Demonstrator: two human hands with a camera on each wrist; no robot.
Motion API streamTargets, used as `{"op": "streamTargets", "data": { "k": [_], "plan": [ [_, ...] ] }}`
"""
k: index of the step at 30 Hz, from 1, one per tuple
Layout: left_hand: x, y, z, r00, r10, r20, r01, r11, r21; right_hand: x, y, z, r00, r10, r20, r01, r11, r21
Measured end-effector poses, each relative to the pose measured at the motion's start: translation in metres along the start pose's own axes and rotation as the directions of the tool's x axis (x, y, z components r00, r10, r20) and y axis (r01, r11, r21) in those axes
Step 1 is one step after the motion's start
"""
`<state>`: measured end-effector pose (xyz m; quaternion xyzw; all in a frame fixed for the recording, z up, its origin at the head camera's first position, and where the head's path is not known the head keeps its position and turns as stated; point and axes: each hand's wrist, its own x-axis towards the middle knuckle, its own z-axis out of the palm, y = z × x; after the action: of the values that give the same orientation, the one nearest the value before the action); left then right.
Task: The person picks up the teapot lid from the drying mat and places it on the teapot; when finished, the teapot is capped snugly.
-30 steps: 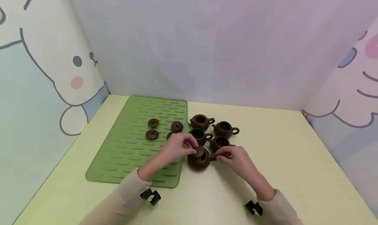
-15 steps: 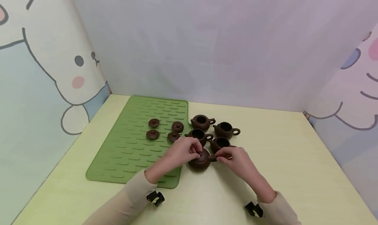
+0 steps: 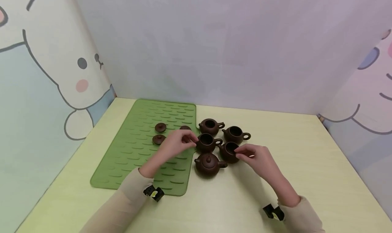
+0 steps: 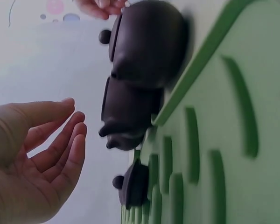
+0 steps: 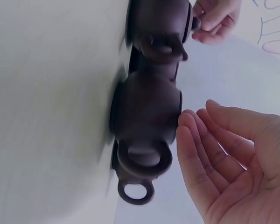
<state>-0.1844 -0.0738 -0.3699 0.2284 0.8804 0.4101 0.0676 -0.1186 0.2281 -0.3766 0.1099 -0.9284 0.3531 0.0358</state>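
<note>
1. Your left hand (image 3: 180,143) holds nothing: its fingers (image 4: 74,158) curve loosely, with a gap to the thumb. It hovers above the right side of the green mat (image 3: 128,165), hiding part of what lies there.
2. Your right hand (image 3: 257,158) grips nothing either, its fingers (image 5: 191,163) softly bent and the thumb apart. They are right at the rim of an uncovered teapot (image 3: 228,153); whether they touch it, I cannot tell. That spot seems suited to steadying the pot.
3. Between your hands, toward the worktop's near edge, the lidded teapot (image 3: 208,166) stands upright, its lid seated, with neither hand on it.
4. Toward the far edge stand the middle pot (image 3: 206,147), the back left pot (image 3: 210,127) and the back right pot (image 3: 235,136), all uncovered. Their handles face the right edge, likely to suit your right hand.
5. Toward the left edge, the farther lid (image 3: 160,127) and the nearer lid (image 3: 159,139) lie knob up on the mat, probably for easy pinching; a third lid (image 3: 185,127) is partly hidden.
6. The mat fills much of the worktop's (image 3: 291,158) left half, alongside the pots, presumably keeping reaches short.
</note>
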Motion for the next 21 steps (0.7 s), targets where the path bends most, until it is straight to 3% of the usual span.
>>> {"op": "streamTargets", "data": {
  "k": [7,21],
  "plan": [
    [0.005,-0.015,-0.015,0.996,-0.064,-0.056,0.063,0.998,-0.023,0.002,0.006,-0.01,0.998,0.015,-0.053,-0.014,1.0,0.011],
    [0.008,-0.044,-0.013,0.983,-0.148,-0.105,0.145,0.989,-0.035,0.003,0.02,-0.009,0.992,0.051,-0.115,-0.053,0.999,-0.009]
  ]
}}
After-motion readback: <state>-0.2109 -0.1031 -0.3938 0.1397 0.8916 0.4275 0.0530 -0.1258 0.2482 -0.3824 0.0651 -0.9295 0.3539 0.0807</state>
